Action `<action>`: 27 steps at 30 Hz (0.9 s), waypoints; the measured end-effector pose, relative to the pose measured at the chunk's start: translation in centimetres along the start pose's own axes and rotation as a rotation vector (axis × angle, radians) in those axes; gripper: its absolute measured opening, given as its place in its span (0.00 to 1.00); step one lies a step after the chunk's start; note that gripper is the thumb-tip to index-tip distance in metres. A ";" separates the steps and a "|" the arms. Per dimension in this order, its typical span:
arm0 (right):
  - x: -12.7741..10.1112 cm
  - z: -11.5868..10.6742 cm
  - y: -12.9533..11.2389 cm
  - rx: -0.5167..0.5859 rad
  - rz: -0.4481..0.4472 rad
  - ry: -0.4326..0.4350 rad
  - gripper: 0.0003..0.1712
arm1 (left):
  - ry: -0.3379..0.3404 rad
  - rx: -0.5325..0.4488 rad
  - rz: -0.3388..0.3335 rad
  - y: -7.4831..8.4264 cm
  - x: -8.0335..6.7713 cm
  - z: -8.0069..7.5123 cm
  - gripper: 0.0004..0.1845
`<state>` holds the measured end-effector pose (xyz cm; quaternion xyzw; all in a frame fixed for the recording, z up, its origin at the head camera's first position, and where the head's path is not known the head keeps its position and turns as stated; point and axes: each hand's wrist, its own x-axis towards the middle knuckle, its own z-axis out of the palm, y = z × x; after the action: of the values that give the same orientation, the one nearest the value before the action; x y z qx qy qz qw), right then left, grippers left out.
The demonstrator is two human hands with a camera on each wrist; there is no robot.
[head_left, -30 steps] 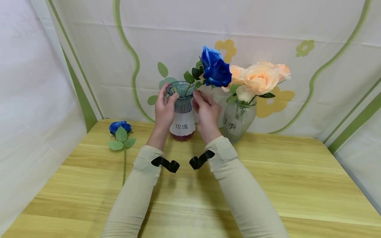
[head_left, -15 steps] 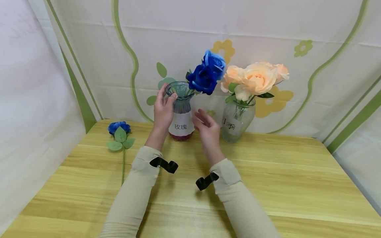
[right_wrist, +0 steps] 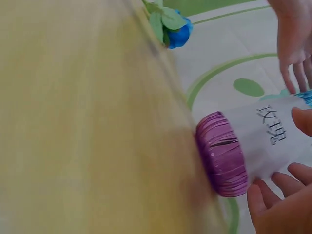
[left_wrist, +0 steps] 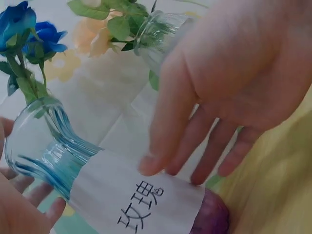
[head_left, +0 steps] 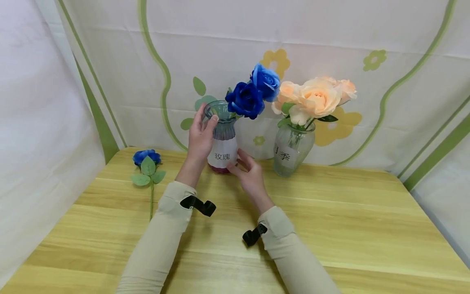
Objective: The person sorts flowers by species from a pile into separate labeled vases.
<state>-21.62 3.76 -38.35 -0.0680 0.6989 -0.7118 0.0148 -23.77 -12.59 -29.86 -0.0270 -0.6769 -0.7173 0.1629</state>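
Observation:
A blue-to-purple glass vase (head_left: 224, 133) with a white paper label (head_left: 222, 152) stands near the table's back edge. Two blue roses (head_left: 244, 100) are in it, leaning right over its rim. My left hand (head_left: 200, 138) holds the vase's neck from the left, thumb near the rim in front. Low on the vase's right side is my right hand (head_left: 250, 176), fingers extended and thumb over the label's lower edge. In the left wrist view, the right thumb (left_wrist: 156, 151) reaches the label; its straight fingers lie beside the vase. Whether those fingers press the glass is unclear.
Another blue rose (head_left: 147, 158) lies on the table's left part, stem toward the front. A clear glass vase (head_left: 304, 143) with peach roses (head_left: 317, 98) stands to the right, also labelled. A patterned cloth (head_left: 220, 49) hangs behind the wooden table (head_left: 349, 228).
My right hand has left the rose stem and moved down to the vase's lower right side. The blue roses have swung left and lower. My left hand keeps its hold.

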 end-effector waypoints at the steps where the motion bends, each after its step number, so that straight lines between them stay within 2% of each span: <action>1: 0.0 -0.1 0.2 0.012 0.016 -0.002 0.41 | -0.004 0.048 -0.003 0.0 -0.2 -0.2 0.37; 4: 0.1 -0.4 0.9 0.039 0.064 -0.001 0.41 | -0.011 0.193 0.006 0.2 -1.1 -1.6 0.37; 7: 0.3 -0.7 1.4 0.056 0.077 -0.009 0.40 | 0.016 0.293 -0.009 0.5 -2.5 -4.1 0.38; 9: 0.4 -0.8 1.6 0.059 0.082 -0.019 0.41 | 0.047 0.354 -0.042 0.7 -3.7 -6.1 0.37; 13: 0.4 -0.8 1.6 0.055 0.092 -0.039 0.42 | 0.093 0.537 -0.118 0.6 -6.3 -10.4 0.38; 16: 0.4 -0.7 1.5 0.051 0.096 -0.044 0.42 | 0.073 0.655 -0.186 -0.2 -8.2 -13.5 0.40; 19: 0.4 -0.7 1.4 0.053 0.102 -0.047 0.42 | 0.031 0.724 -0.277 -1.2 -10.0 -16.2 0.42; 21: 0.3 -0.7 1.3 0.057 0.109 -0.047 0.41 | 0.002 0.737 -0.334 -2.0 -11.0 -17.5 0.43; 24: 0.3 -0.6 1.2 0.060 0.114 -0.051 0.40 | -0.024 0.753 -0.394 -2.9 -12.2 -18.8 0.42; 27: 0.2 -0.7 1.1 0.061 0.116 -0.052 0.40 | -0.037 0.755 -0.432 -3.5 -12.7 -19.5 0.42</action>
<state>-21.97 4.38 -39.44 -0.0455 0.6788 -0.7289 0.0761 -9.17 -29.10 -38.10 0.1639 -0.8847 -0.4363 -0.0048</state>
